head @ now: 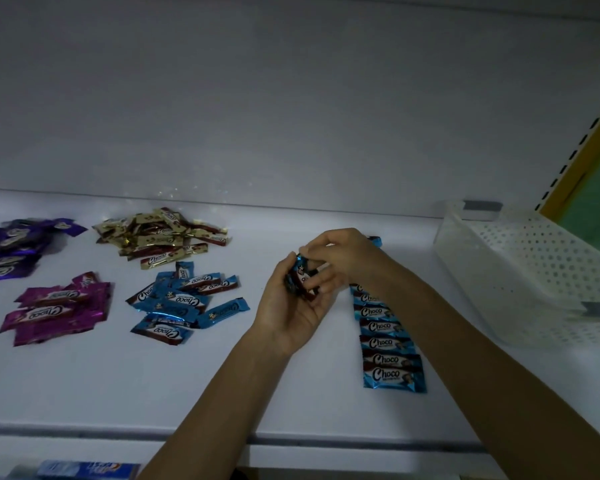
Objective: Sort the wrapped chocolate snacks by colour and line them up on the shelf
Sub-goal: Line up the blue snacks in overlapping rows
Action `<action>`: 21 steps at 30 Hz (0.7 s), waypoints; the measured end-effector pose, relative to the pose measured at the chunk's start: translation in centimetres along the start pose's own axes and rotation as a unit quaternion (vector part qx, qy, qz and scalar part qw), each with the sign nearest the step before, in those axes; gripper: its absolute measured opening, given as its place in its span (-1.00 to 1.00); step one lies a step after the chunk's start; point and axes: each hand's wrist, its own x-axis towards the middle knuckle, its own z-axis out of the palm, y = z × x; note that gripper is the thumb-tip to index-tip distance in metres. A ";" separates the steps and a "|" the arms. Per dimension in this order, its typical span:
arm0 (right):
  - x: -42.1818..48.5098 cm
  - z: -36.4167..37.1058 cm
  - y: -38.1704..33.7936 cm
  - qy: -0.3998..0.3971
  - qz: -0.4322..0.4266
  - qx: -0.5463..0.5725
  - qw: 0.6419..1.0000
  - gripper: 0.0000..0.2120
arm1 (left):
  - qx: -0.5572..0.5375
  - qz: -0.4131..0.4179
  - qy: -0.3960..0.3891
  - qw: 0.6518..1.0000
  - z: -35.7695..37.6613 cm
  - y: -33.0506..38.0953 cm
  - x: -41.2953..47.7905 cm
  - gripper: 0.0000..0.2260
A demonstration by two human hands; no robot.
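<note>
Closest to the camera, under the front lip of the white shelf [222, 393], a blue printed package [84, 469] peeks into view, too cropped to identify. Both bare forearms reach up across the shelf. To their right, a neat row of blue snacks [390, 344] runs away from the front edge, each wrapper overlapping the next with the logo facing up; this looks like the line being built. Just beyond, the left hand [291, 310] lies palm up, fingers curled around a small bunch of blue snacks [300, 278], apparently kept as a ready supply. The right hand [340, 258] meets it from above, fingertips pinching one wrapper in that bunch, probably to draw it out for the far end of the row. Off to the left sit unsorted-looking heaps, one per colour: a blue pile [184, 299] and a magenta pile [59, 310] nearer, a gold pile [163, 237] and a purple pile [11, 251] farther back, seemingly waiting their turn. At far right a white perforated basket [534, 271] rests tilted against the shelf end. Behind everything rises a plain white back wall [291, 98].
</note>
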 end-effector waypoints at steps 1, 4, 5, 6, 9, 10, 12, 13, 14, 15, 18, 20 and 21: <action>0.0 -0.3 -0.2 0.002 0.005 0.023 1.000 -0.73 | -0.015 -0.008 0.006 1.000 0.0 0.1 0.0 -0.71; 0.0 -1.4 -0.3 0.024 -0.001 0.062 0.998 -0.72 | -0.072 -0.020 0.018 0.997 -0.1 0.5 0.1 -0.78; 0.1 -1.7 -0.2 0.027 -0.006 0.066 0.997 -0.77 | -0.075 -0.018 0.024 0.997 -0.1 0.6 0.1 -0.81; 0.2 -2.1 -0.2 0.030 -0.012 0.060 0.998 -0.83 | -0.071 -0.014 0.033 0.997 -0.1 0.6 0.1 -0.83; 0.7 -2.7 0.2 0.063 -0.030 -0.044 0.997 -0.86 | -0.072 0.011 0.055 0.996 -0.3 0.4 0.3 -0.80; 0.8 -2.8 0.3 0.072 -0.043 -0.093 0.992 -0.84 | -0.087 0.027 0.064 0.994 -0.3 0.5 0.3 -0.76; 1.0 -2.9 0.3 0.074 -0.072 -0.162 0.981 -0.80 | -0.116 0.054 0.089 0.988 0.0 0.7 0.4 -0.69; 1.1 -2.9 0.4 0.074 -0.084 -0.184 0.977 -0.78 | -0.121 0.063 0.103 0.985 0.1 0.8 0.5 -0.67; 1.2 -2.9 0.6 0.081 -0.098 -0.199 0.972 -0.78 | -0.116 0.071 0.111 0.984 0.3 1.0 0.5 -0.67; 1.3 -2.9 0.8 0.093 -0.113 -0.210 0.967 -0.78 | -0.100 0.078 0.108 0.986 0.5 1.4 0.6 -0.67; 2.0 -2.9 1.1 0.109 -0.138 -0.224 0.958 -0.82 | 0.031 0.111 0.085 0.990 1.5 2.9 1.1 -0.69; 2.7 -2.8 1.4 0.087 -0.133 -0.234 0.959 -0.80 | 0.140 0.163 0.110 0.970 1.6 3.1 1.6 -0.70; 3.0 -2.7 1.5 0.081 -0.129 -0.244 0.958 -0.80 | 0.187 0.192 0.133 0.954 1.2 2.9 1.8 -0.71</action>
